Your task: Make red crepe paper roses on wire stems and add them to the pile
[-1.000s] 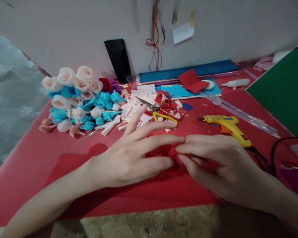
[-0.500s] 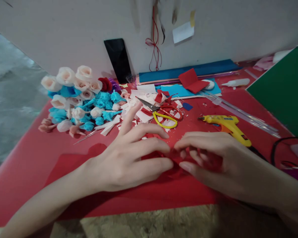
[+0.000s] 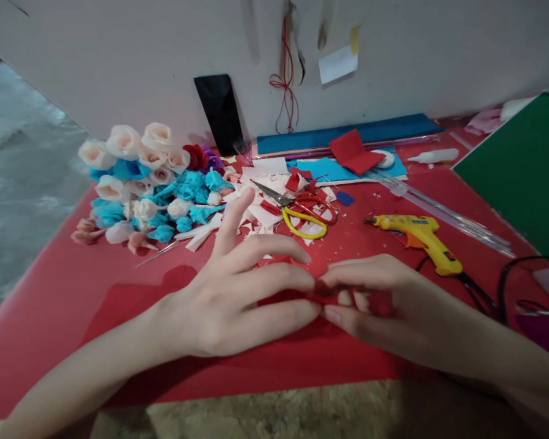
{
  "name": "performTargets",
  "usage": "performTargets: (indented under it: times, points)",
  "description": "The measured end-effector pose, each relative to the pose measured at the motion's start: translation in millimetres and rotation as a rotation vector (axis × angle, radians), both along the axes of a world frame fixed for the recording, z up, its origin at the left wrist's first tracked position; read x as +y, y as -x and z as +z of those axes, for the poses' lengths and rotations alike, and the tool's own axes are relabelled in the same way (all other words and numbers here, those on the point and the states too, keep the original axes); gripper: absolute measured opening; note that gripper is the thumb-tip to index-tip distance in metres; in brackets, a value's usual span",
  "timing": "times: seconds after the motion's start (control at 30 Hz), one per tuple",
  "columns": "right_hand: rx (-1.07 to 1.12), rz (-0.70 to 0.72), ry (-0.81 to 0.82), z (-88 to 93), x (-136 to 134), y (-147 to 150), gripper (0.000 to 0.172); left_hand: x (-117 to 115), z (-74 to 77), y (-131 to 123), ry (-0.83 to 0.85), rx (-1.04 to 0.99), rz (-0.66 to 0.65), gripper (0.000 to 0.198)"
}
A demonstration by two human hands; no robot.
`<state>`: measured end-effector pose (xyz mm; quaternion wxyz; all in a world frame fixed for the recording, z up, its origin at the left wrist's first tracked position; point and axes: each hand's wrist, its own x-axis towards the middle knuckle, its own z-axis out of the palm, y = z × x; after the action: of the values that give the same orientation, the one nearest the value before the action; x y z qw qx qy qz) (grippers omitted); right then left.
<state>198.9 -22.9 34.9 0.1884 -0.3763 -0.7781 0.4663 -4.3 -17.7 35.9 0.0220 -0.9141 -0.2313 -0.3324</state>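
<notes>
My left hand (image 3: 219, 299) is closed over a piece of red crepe paper (image 3: 327, 299), gripping it with thumb and fingertips while one finger sticks up toward the scissors. From the right, my right hand (image 3: 388, 292) pinches the same red piece between thumb and forefinger, its fingertips touching those of my left hand. Much of the piece is hidden behind the fingers. Below both hands, a larger red paper sheet (image 3: 128, 308) lies flat on the red tabletop (image 3: 50, 341).
Paper flowers (image 3: 155, 189) in cream, blue and pink are piled at the left. Scissors (image 3: 297, 210) rest on paper scraps. A yellow glue gun (image 3: 418, 235) lies beyond my right hand. A phone (image 3: 219, 113) leans on the wall; a green board (image 3: 526, 171) stands right.
My right hand has shifted slightly left, closing the small gap, and its thumb and forefinger now pinch the red paper against my left fingertips. My left hand has hardly moved.
</notes>
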Motion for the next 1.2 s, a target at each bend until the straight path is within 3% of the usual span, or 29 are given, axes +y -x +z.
performTargets:
  times: [0.3,0.47,0.73,0.9,1.03,1.1,1.2]
  points:
    - [-0.011,0.004,0.081,1.4,-1.7,-0.7,0.009,-3.5,2.2,4.9,-0.008,0.013,-0.043,0.01]
    - [-0.046,0.001,0.065,3.6,1.2,-0.6,0.008,-2.4,-3.9,5.4,-0.019,-0.02,-0.032,0.015]
    - [-0.088,0.079,-0.097,3.9,1.0,-11.2,0.023,-2.7,-11.0,6.7,-0.105,-0.057,-0.025,0.022]
    - [-0.107,0.046,-0.184,4.0,-1.8,-10.9,0.014,-1.9,-12.3,8.3,-0.105,-0.05,-0.035,0.018]
    - [-0.161,0.067,-0.258,8.4,-2.3,-10.6,0.03,-1.8,-10.6,9.4,-0.113,-0.063,-0.039,0.019]
    - [-0.174,0.021,-0.325,12.0,-3.6,-13.1,0.034,-2.2,-7.2,9.2,-0.113,-0.071,-0.023,0.016]
    - [-0.189,-0.119,-0.527,17.4,-7.0,-17.0,0.025,-2.5,-1.0,7.8,-0.04,-0.061,0.013,0.007]
